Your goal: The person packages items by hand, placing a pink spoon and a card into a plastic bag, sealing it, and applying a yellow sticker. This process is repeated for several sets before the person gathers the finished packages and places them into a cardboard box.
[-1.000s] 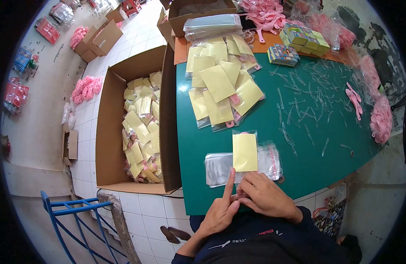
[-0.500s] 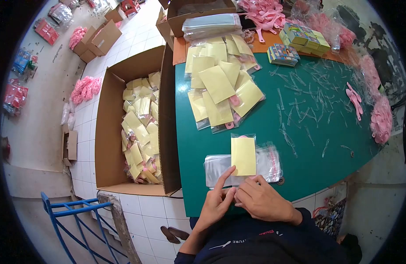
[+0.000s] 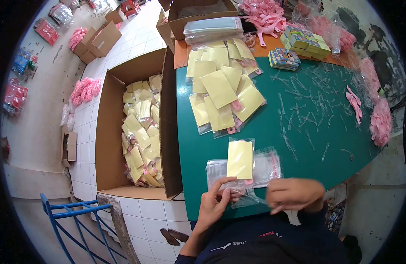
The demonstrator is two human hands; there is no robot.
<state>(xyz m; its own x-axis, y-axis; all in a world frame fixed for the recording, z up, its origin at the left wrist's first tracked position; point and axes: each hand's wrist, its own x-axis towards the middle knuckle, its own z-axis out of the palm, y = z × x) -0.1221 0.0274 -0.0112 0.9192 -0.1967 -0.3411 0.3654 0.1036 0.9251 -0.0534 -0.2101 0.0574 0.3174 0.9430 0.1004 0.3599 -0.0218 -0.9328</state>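
Note:
A clear plastic bag with a yellow card (image 3: 240, 159) lies over a stack of flat clear bags (image 3: 267, 166) near the front edge of the green table. A bit of pink shows just below the card. My left hand (image 3: 215, 203) pinches the bag's lower left part between thumb and fingers. To the right, my right hand (image 3: 294, 194) is blurred and closed, with a clear strip stretching from the bag toward it. Further back lies a pile of bagged yellow cards (image 3: 218, 88) with pink pieces.
Left of the table stands a deep cardboard box (image 3: 171, 127) of similar packets. Clear strips (image 3: 308, 110) are scattered at the table's right, near pink items (image 3: 354, 103). Card stacks (image 3: 284, 59), bags (image 3: 213, 27) and an open box (image 3: 203, 8) are at the back.
My right hand has moved right, away from my left hand. The bag's clear lower end now shows, stretched toward the right, and the card has tilted slightly.

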